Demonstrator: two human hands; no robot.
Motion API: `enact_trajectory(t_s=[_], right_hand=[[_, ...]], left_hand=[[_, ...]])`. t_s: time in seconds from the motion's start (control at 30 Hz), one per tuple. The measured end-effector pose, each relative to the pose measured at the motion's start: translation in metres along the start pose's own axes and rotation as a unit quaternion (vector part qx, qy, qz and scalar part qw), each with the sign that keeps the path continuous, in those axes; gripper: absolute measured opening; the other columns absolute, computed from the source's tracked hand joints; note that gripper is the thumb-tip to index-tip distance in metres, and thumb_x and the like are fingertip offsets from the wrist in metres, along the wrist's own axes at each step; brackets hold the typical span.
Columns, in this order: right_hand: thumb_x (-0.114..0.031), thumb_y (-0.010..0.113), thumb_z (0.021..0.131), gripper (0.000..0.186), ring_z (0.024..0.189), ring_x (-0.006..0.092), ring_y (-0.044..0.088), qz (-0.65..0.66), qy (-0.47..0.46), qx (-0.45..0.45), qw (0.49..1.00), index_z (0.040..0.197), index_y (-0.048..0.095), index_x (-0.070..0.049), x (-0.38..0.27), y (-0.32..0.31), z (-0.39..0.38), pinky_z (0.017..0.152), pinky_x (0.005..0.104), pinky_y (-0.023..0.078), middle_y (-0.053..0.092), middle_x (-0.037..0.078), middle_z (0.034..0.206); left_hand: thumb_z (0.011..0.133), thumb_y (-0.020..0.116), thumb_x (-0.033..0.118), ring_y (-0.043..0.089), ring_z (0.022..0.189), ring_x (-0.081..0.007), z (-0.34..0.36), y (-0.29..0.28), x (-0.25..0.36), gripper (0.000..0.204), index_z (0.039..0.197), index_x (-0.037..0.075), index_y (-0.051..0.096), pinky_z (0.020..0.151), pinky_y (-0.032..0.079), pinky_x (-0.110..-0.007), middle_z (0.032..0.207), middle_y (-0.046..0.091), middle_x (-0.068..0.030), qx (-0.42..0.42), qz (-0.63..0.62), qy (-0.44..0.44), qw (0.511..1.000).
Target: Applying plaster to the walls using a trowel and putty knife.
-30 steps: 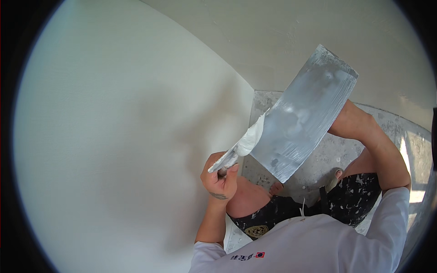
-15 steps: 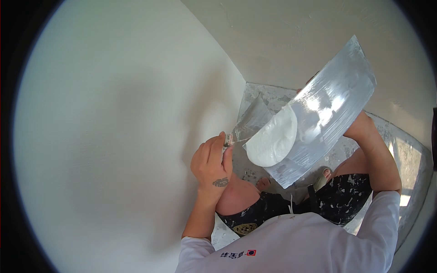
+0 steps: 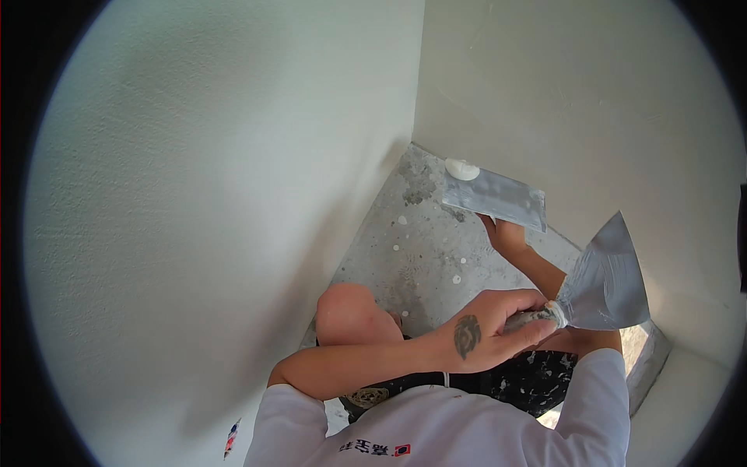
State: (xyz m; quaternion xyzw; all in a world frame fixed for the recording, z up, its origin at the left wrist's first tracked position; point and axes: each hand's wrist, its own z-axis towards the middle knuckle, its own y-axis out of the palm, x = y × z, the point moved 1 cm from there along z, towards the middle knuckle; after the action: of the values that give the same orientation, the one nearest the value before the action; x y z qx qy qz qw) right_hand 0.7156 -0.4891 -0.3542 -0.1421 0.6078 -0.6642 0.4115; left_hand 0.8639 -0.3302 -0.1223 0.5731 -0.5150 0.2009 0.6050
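My left hand (image 3: 486, 331) reaches across my lap, fingers wrapped round the handle of a wide putty knife (image 3: 607, 280). Its flared metal blade points right, lightly smeared with white. Farther off, my right hand (image 3: 506, 233) grips a rectangular steel plastering trowel (image 3: 498, 198) from beneath, so the handle is hidden. A lump of white putty (image 3: 462, 170) sits at the trowel's far left corner. That corner is low by the base of the right-hand wall; whether the blade touches the wall I cannot tell.
A pale plastered wall (image 3: 218, 194) rises close on my left and meets another wall (image 3: 545, 86) at a corner ahead. The grey concrete floor (image 3: 420, 233) is spotted with white drips. My bent knee (image 3: 350, 311) is near the left wall. A small coloured mark (image 3: 231, 438) shows at lower left.
The trowel has moved away from me, down toward the far corner, now with a smaller-looking lump of putty. My left hand with the putty knife has swung from the left wall across to the right.
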Motion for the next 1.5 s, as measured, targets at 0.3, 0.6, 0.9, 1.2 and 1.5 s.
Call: enact_trajectory(t_s=[0.3,0.6,0.9,1.2,1.5], right_hand=[[-0.032,0.066,0.09,0.041,0.114,0.0425,0.055,-0.008,0.095,-0.02,0.995,0.123,0.062,-0.008,0.017,0.163,0.029,0.098,0.0502,0.043,0.059,0.02,0.125],[-0.04,0.066,0.088,0.054,0.119,0.0373,0.055,-0.006,0.135,-0.075,0.988,0.132,0.055,-0.01,-0.001,0.177,0.077,0.099,0.048,0.044,0.061,0.017,0.124],[-0.043,0.069,0.085,0.066,0.121,0.0332,0.056,0.102,0.2,-0.139,0.964,0.141,0.049,-0.014,-0.008,0.112,0.105,0.102,0.0451,0.043,0.061,0.015,0.129],[-0.038,0.073,0.084,0.07,0.092,0.0212,0.062,0.134,0.194,-0.112,0.965,0.141,0.05,-0.005,-0.04,-0.04,0.159,0.087,0.0336,0.048,0.066,0.012,0.104],[-0.031,0.077,0.084,0.067,0.089,0.0165,0.06,0.276,0.206,-0.128,0.93,0.135,0.052,0.005,-0.092,-0.251,0.216,0.08,0.0297,0.049,0.066,0.011,0.102]], left_hand=[[0.098,0.061,0.025,0.055,0.063,-0.0064,0.018,-0.013,-0.05,0.031,0.109,-0.003,0.063,0.057,0.045,-0.025,0.077,0.066,-0.0046,0.06,0.066,-0.007,0.996],[0.098,0.061,0.025,0.05,0.06,-0.0049,0.007,-0.018,-0.033,0.029,0.106,-0.003,0.063,0.056,0.042,-0.024,0.071,0.059,-0.0007,0.083,0.028,0.018,0.996],[0.098,0.06,0.024,0.051,0.062,-0.0046,0.01,-0.022,-0.033,0.028,0.105,-0.003,0.063,0.057,0.042,-0.024,0.075,0.06,-0.0013,0.077,0.016,0.021,0.997],[0.097,0.06,0.018,0.055,0.065,-0.0035,0.012,-0.024,-0.028,0.023,0.107,-0.003,0.061,0.061,0.045,-0.023,0.079,0.063,-0.0008,0.0,-0.037,0.016,0.999],[0.098,0.06,0.02,0.053,0.061,-0.0042,0.01,-0.014,-0.016,0.022,0.096,-0.002,0.061,0.051,0.044,-0.022,0.075,0.058,0.0002,-0.022,-0.124,0.104,0.987]])
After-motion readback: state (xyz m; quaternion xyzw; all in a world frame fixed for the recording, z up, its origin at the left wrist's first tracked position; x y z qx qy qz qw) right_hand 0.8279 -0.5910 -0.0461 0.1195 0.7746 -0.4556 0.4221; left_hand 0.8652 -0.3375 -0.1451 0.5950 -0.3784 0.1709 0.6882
